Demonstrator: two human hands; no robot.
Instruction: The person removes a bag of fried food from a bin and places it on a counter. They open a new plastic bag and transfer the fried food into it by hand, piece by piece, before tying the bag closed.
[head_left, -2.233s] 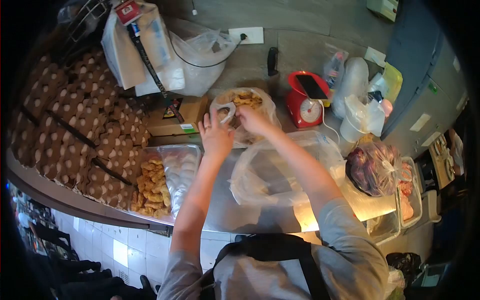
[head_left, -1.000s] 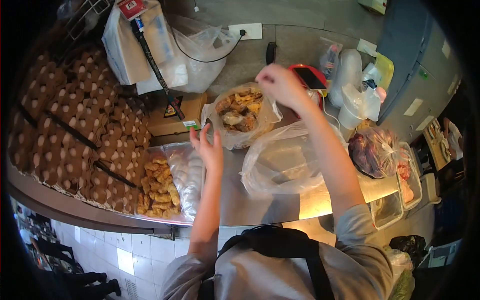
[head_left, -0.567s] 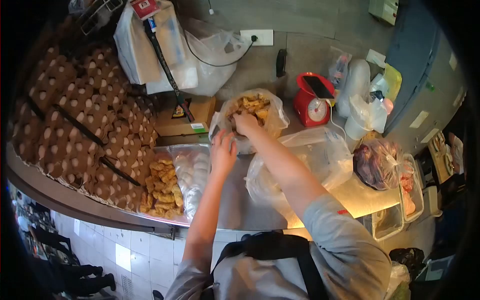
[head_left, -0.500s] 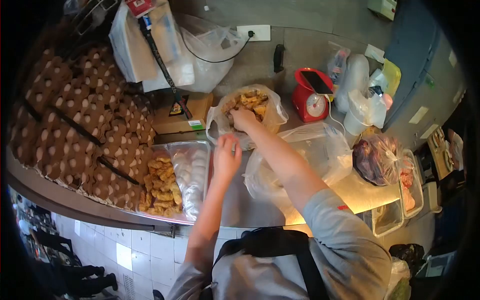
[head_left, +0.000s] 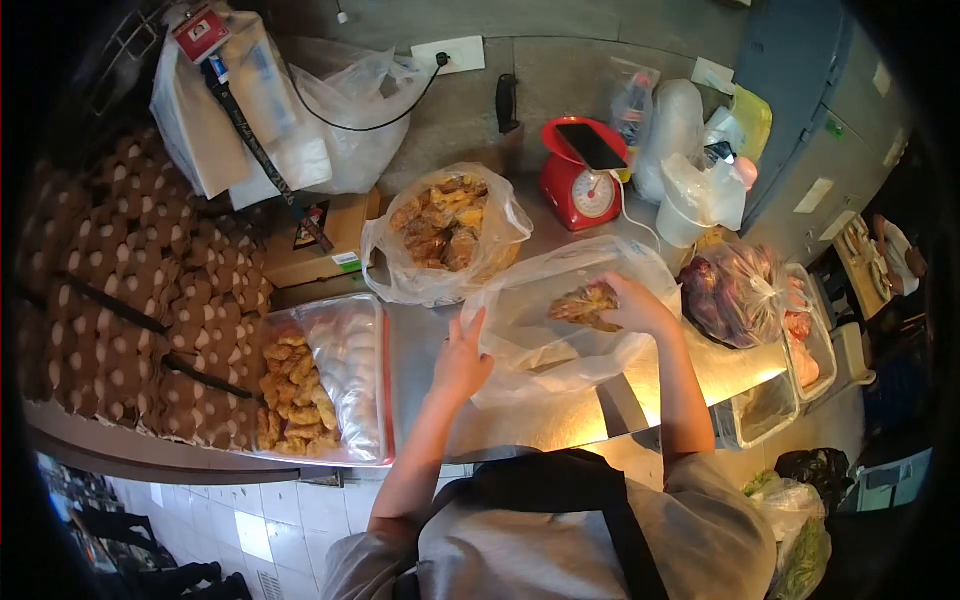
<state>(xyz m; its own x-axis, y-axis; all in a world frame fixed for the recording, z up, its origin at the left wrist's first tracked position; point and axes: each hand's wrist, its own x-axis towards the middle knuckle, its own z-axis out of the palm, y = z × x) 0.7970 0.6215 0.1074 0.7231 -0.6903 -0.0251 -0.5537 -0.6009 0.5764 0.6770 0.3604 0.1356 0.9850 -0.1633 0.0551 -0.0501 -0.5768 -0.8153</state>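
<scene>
My right hand (head_left: 640, 306) is closed on a brown, crusty piece of fried food (head_left: 583, 306), held over a clear plastic bag (head_left: 540, 345) that lies spread on the metal counter. At the left edge of that bag is my left hand (head_left: 462, 362). Its index finger is stretched out and the thumb stands apart; whether it touches the plastic is hard to tell. Beyond my hands, a second plastic bag (head_left: 515, 222) stands with its mouth open, full of similar brown and golden fried pieces (head_left: 450, 215).
Stacked egg trays (head_left: 150, 300) crowd the left, beside a tray (head_left: 385, 390) with golden fried pieces and white wrapped items. A red scale (head_left: 580, 195) carrying a phone (head_left: 592, 147) stands behind. To the right are a tied bag of dark reddish items (head_left: 735, 290) and more trays (head_left: 765, 415).
My right hand has come out of the bag of fried pieces and moved right with a piece in it. My left hand is now by the spread bag's edge. The view has shifted.
</scene>
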